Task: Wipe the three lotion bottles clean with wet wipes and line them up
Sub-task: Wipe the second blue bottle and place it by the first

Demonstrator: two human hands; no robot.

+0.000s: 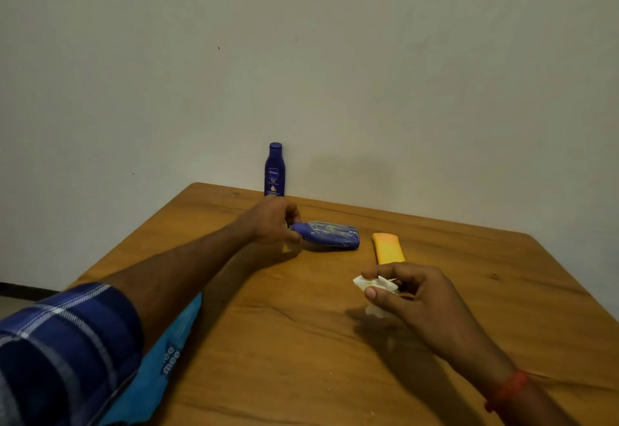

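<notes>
A dark blue lotion bottle (pixel 275 171) stands upright at the table's far edge by the wall. A second blue bottle (pixel 330 235), smeared with pale streaks, lies on its side mid-table. My left hand (pixel 273 221) is closed around its cap end. To its right a yellow-orange bottle (pixel 388 248) lies flat, its near end hidden behind my right hand (pixel 412 295). That hand pinches a crumpled white wet wipe (pixel 376 286) just above the tabletop.
A blue pack of wet wipes (pixel 167 352) lies under my left forearm at the near left edge of the wooden table (pixel 301 358). A plain wall backs the table's far edge. The left table edge drops to the floor.
</notes>
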